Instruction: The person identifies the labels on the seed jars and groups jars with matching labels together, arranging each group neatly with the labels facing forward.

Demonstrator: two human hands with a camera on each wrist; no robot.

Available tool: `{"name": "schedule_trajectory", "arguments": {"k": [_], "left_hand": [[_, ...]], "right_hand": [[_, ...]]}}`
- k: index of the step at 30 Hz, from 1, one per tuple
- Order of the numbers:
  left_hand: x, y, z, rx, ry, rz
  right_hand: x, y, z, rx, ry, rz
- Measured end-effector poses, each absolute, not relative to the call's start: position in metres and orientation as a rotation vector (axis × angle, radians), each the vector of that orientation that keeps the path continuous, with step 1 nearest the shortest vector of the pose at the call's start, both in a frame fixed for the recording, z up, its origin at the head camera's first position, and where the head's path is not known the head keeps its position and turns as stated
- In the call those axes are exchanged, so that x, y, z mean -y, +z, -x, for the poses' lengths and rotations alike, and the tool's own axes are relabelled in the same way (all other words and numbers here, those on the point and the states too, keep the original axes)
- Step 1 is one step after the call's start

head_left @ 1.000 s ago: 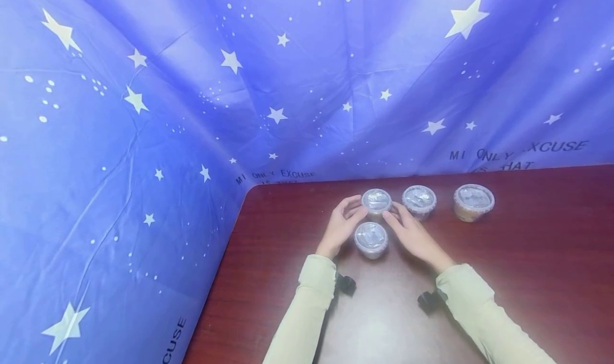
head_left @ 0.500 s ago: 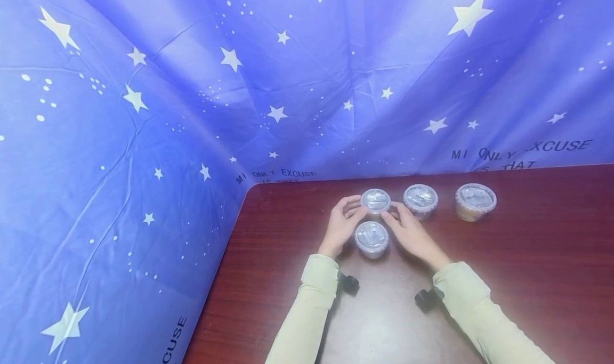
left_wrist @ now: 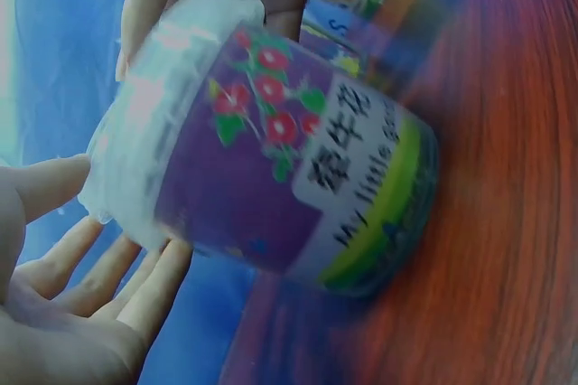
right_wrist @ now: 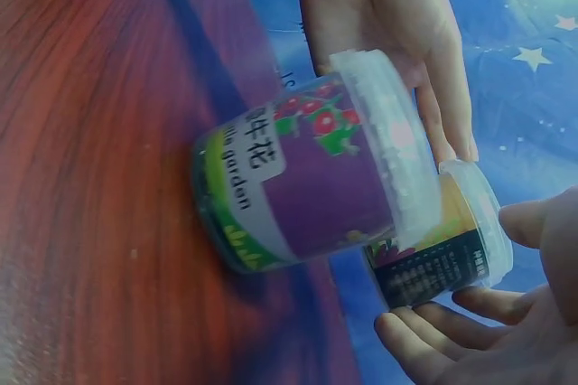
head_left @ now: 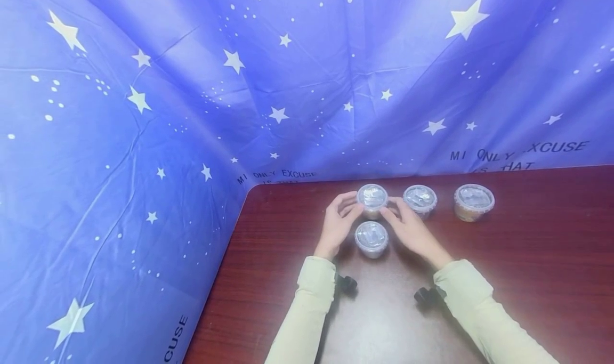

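Observation:
Between my left hand (head_left: 337, 224) and right hand (head_left: 408, 226) is a small plastic tub (head_left: 372, 196) with a clear lid, gripped from both sides by thumbs and fingers. Its yellow and black label (right_wrist: 433, 263) shows in the right wrist view. Just in front of it, nearer the body, stands a second lidded tub (head_left: 371, 239), touched by neither hand. This one has a purple label with red flowers and the words "My little garden" (left_wrist: 361, 177); in the left wrist view it hides most of the held tub.
Two more lidded tubs, one near my right hand (head_left: 420, 200) and one farther right (head_left: 474, 201), stand along the back of the dark red wooden table (head_left: 542, 257). A blue star-printed curtain (head_left: 312, 87) rises behind the table and along its left side.
Both hands have moved the held tub slightly away and to the left, and more of its side now shows. The purple-labelled tub has stayed put.

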State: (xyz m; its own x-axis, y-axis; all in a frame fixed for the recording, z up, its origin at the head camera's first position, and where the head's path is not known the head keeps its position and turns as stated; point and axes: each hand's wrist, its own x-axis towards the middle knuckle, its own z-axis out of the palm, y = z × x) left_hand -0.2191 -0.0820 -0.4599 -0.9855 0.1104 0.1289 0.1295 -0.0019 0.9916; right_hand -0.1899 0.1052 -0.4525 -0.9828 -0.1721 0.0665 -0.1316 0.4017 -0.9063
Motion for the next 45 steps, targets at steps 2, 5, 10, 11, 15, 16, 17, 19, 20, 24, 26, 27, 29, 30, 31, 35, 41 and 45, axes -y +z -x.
{"name": "schedule_trajectory", "arguments": {"k": [2,5,10,11,15,16,17,19,20,24,26,27,29,30,31,35,41,45], "left_hand": [[0.081,-0.457,0.218,2.195,-2.196,0.269],[0.08,-0.452,0.215,2.171,-2.192,0.269],[0.078,-0.441,0.21,2.152,-2.197,0.264],[0.078,-0.439,0.208,2.149,-2.199,0.261],[0.078,-0.434,0.203,2.129,-2.201,0.239],[0.079,-0.433,0.202,2.122,-2.201,0.238],[0.079,-0.433,0.201,2.117,-2.202,0.237],[0.079,-0.43,0.199,2.109,-2.196,0.238],[0.079,-0.429,0.198,2.11,-2.192,0.238],[0.079,-0.424,0.192,2.1,-2.185,0.249],[0.079,-0.421,0.188,2.097,-2.185,0.254],[0.079,-0.42,0.187,2.095,-2.188,0.256],[0.078,-0.417,0.183,2.095,-2.191,0.257],[0.078,-0.416,0.182,2.098,-2.19,0.255],[0.078,-0.415,0.18,2.102,-2.188,0.252],[0.077,-0.413,0.174,2.119,-2.181,0.236],[0.075,-0.41,0.166,2.126,-2.19,0.232],[0.074,-0.409,0.161,2.125,-2.211,0.225]], "right_hand": [[-0.106,-0.449,0.189,-2.601,-1.689,0.289],[-0.108,-0.445,0.188,-2.6,-1.711,0.282],[-0.11,-0.44,0.187,-2.616,-1.755,0.258],[-0.11,-0.439,0.186,-2.623,-1.762,0.26],[-0.11,-0.434,0.183,-2.633,-1.807,0.296],[-0.11,-0.433,0.182,-2.634,-1.816,0.302],[-0.11,-0.431,0.181,-2.632,-1.825,0.306],[-0.11,-0.429,0.179,-2.624,-1.843,0.31],[-0.111,-0.428,0.178,-2.621,-1.845,0.307],[-0.112,-0.422,0.173,-2.608,-1.861,0.308],[-0.113,-0.418,0.169,-2.604,-1.871,0.318],[-0.114,-0.416,0.167,-2.601,-1.879,0.325],[-0.115,-0.414,0.164,-2.6,-1.885,0.335],[-0.116,-0.413,0.162,-2.603,-1.881,0.334],[-0.116,-0.412,0.161,-2.608,-1.874,0.336],[-0.119,-0.412,0.157,-2.634,-1.83,0.33],[-0.123,-0.41,0.15,-2.658,-1.803,0.355],[-0.124,-0.41,0.147,-2.645,-1.812,0.38]]}}
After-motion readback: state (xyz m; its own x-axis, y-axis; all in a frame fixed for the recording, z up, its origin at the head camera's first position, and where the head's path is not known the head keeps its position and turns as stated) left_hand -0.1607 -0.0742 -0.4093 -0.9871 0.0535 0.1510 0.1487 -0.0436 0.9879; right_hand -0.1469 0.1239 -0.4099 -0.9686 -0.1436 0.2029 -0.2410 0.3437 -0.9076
